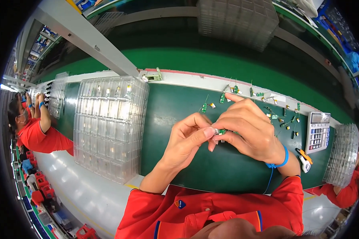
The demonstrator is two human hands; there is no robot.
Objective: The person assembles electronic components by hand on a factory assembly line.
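Over the dark green bench top, my two hands meet around one small green circuit board [222, 131]. My left hand [187, 139] pinches its left end between thumb and index finger. From the other side, my right hand [249, 125] grips it with thumb and fingers, its index finger stretched out past it. A small silvery part shows at my left thumb tip; my fingers hide much of the rest. Just beyond my hands lies another small green board [204, 107] with a thin wire. A blue wrist strap [282, 158] with a cord circles my right wrist.
Stacked clear plastic trays [107, 127] stand on the left, more trays [342, 155] at the far right. Several wired boards [283, 119] lie along the back right, near a calculator [318, 133] and an orange-handled cutter [304, 156]. A co-worker in red [44, 133] sits left.
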